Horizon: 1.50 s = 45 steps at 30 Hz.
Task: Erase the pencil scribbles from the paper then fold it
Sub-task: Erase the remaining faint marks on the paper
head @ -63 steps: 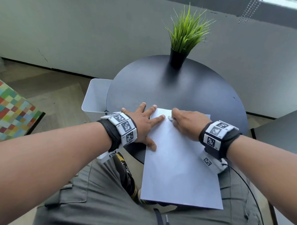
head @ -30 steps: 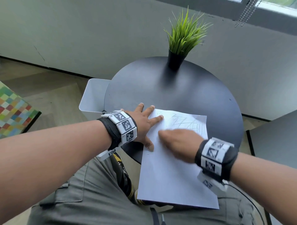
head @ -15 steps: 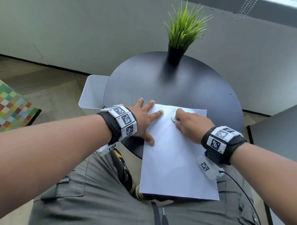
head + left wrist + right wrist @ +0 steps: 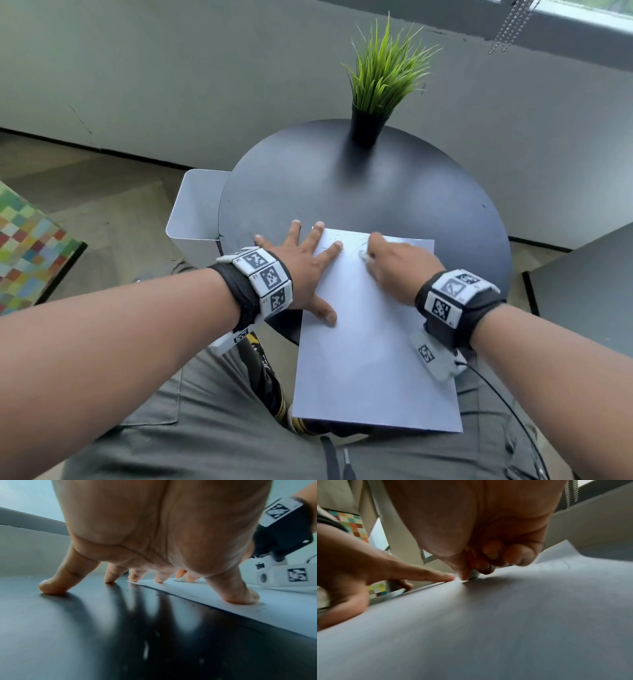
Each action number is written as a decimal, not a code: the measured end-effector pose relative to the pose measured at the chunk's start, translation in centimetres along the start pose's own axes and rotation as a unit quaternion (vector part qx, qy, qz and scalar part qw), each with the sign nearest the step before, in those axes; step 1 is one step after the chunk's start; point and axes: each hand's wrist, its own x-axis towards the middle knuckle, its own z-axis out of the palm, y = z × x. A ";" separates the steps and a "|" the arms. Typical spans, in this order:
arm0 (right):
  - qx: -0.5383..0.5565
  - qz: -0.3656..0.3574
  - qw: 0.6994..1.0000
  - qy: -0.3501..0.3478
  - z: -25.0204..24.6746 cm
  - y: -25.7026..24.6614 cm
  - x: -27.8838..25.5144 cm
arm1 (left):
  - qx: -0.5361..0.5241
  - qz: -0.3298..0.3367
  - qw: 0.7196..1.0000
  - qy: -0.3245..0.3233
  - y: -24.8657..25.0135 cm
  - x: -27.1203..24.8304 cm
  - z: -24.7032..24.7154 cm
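Note:
A white sheet of paper point(image 4: 370, 342) lies on the round black table point(image 4: 342, 192), its near half hanging over the table's edge above my lap. Faint pencil scribbles point(image 4: 346, 244) show near its far edge. My left hand point(image 4: 301, 260) lies spread flat, with forefinger and thumb pressing on the paper's left side and the other fingers on the table point(image 4: 85, 628). My right hand point(image 4: 394, 263) pinches a small white eraser point(image 4: 363, 255) against the paper point(image 4: 505, 615) at the scribbles. In the right wrist view the eraser point(image 4: 473, 574) peeks out under curled fingers.
A potted green plant point(image 4: 380, 85) stands at the table's far edge. A white container point(image 4: 195, 212) hangs off the table's left side. A colourful checked cushion point(image 4: 27, 246) is at the far left, a grey surface point(image 4: 589, 284) at the right.
My right hand has rubbed back and forth over the top of the paper: it drew back towards me a second ago, then returned to the far edge. The scribbles look fainter. The left hand stays put.

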 end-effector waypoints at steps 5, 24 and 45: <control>-0.029 -0.085 0.994 -0.059 1.7 -3.7 -3.1 | 0.000 0.008 1.000 -0.009 -0.2 -0.1 0.0; -0.101 -0.048 0.994 -0.015 0.3 -3.0 0.4 | 0.005 0.021 1.000 -0.013 -0.1 0.1 0.0; -0.080 -0.071 0.994 -0.026 0.7 -3.8 0.1 | 0.005 0.022 1.000 -0.014 -0.1 0.3 0.0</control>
